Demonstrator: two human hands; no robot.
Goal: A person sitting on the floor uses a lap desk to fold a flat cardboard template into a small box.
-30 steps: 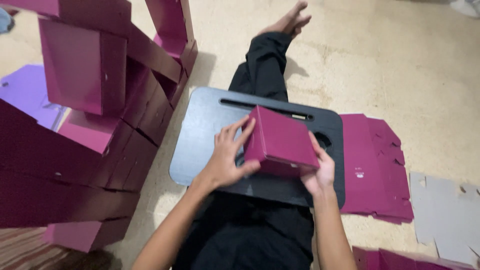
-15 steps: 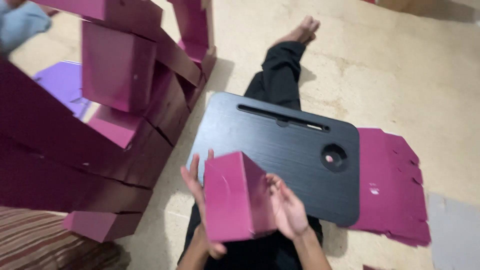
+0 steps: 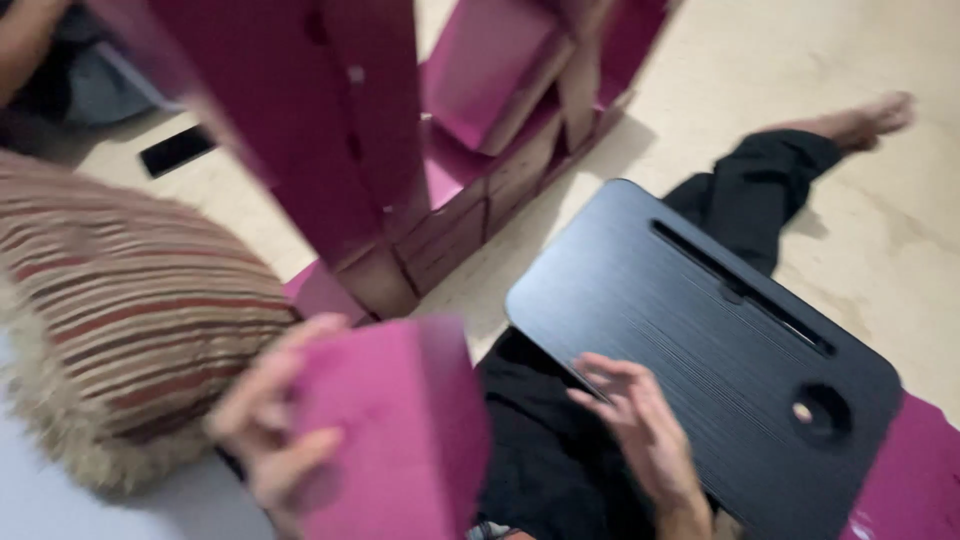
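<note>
My left hand [image 3: 265, 420] grips a folded magenta cardboard box [image 3: 395, 440] at the lower left, next to a striped cushion [image 3: 120, 330]. My right hand [image 3: 640, 425] is off the box, fingers spread, resting at the near edge of a black lap tray [image 3: 700, 320] that lies across my legs in black trousers [image 3: 780, 180]. The box is blurred by motion.
A tall stack of folded magenta boxes [image 3: 380, 140] fills the upper left and middle. A dark phone [image 3: 175, 150] lies on the floor at the left, near another person's arm [image 3: 30, 40]. Flat magenta cardboard [image 3: 915, 470] lies at the lower right on the beige floor.
The box has swung from the tray toward the lower left, now held by my left hand alone. My right hand let go and rests on the tray. The view has turned left.
</note>
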